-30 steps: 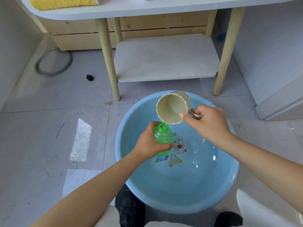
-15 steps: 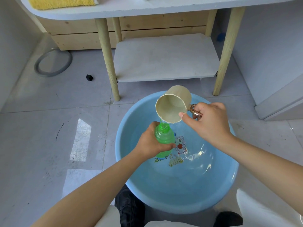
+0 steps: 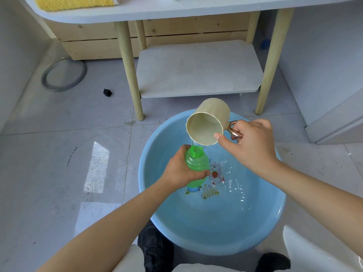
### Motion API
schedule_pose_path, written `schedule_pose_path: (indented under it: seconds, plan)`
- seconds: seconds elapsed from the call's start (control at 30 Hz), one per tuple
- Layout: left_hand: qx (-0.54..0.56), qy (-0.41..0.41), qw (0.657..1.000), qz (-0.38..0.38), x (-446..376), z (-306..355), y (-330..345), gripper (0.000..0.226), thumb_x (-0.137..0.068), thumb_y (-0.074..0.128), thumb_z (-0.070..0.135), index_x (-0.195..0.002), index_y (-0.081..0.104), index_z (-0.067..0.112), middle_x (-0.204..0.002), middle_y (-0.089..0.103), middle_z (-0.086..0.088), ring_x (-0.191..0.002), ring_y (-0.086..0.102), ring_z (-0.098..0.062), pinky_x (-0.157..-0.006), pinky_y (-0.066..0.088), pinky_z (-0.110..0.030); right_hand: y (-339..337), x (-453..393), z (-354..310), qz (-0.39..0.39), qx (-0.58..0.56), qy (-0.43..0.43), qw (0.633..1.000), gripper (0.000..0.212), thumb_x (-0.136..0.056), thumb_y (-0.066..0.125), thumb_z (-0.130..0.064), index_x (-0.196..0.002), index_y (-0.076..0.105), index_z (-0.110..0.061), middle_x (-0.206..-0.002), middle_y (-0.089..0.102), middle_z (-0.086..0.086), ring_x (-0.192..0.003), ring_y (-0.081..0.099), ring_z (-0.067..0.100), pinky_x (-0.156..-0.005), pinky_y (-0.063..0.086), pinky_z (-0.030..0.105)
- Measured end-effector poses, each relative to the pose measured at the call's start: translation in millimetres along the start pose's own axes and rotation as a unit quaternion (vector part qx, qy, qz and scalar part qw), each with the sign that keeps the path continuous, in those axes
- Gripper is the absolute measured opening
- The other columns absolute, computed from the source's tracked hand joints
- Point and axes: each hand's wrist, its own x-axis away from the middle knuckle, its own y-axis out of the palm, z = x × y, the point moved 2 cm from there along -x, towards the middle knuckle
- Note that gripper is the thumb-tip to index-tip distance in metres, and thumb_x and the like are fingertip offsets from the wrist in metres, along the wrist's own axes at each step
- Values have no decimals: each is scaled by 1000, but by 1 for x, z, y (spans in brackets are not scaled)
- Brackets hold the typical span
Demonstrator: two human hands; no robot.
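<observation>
The left hand [image 3: 179, 169] is wrapped round the green bottle [image 3: 196, 161], held near upright over the blue basin [image 3: 275, 218], while the right hand [image 3: 253, 146] grips the tipped cup [image 3: 208, 122] by its handle (low lip just above the bottle's open neck, slightly to its right).

A blue washbasin [image 3: 206, 222] sits on the grey tiled floor [image 3: 49, 173], holding shallow water over a cartoon print [image 3: 213, 185]. Just beyond it stands a white table [image 3: 176, 10] on pale wooden legs, with a low shelf [image 3: 198, 69] beneath. A yellow towel [image 3: 74, 2] lies on the tabletop's left end. Behind the table is a wooden crate [image 3: 94, 42]. Far left on the floor lie a grey ring [image 3: 63, 75] and, near it, a small black block [image 3: 107, 92].
</observation>
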Motion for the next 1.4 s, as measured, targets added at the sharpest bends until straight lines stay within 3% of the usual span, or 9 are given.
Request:
schedule_pose_path:
  seconds: [0.1, 0.5, 0.73, 1.0, 1.4]
  plan:
    - [3, -2, 1000, 1, 0, -1, -1, 74, -63, 87, 32, -122, 44, 24, -104, 60, 8, -95, 59, -11, -76, 43, -19, -1, -1, 0, 7, 3, -5, 1000, 48, -71, 48, -64, -57, 43, -18, -45, 33, -15, -50, 44, 18, -75, 23, 24]
    - [0, 3, 1000, 0, 0, -1, -1, 72, -64, 87, 31, -120, 43, 25, -104, 59, 9, -95, 58, -11, -78, 43, -20, -1, 1, 0, 43, 22, -44, 998, 49, -74, 54, -58, -56, 45, -13, -47, 46, -6, -49, 47, 20, -74, 21, 22]
    - [-6, -4, 1000, -4, 0, -3, 1, 73, -63, 87, 33, -121, 42, 26, -106, 60, 7, -96, 59, -12, -75, 43, -19, -3, 1, -2, 61, 37, -76, 995, 45, -74, 56, -56, -58, 42, -16, -50, 40, -11, -50, 47, 20, -77, 26, 27]
    - [-5, 0, 1000, -3, -1, -1, 1, 73, -64, 86, 33, -121, 42, 26, -104, 59, 9, -94, 58, -11, -73, 41, -18, -2, 2, -3, 67, 36, -102, 992, 42, -74, 56, -56, -63, 35, -21, -51, 48, -9, -51, 47, 20, -80, 28, 30]
    - [-3, -1, 1000, -2, 1, -2, -1, 73, -65, 86, 31, -123, 42, 24, -105, 59, 8, -94, 57, -10, -70, 41, -15, 0, 1, -3, 71, 52, -136, 987, 42, -75, 57, -55, -66, 33, -22, -54, 33, -13, -56, 32, 14, -84, 29, 31]
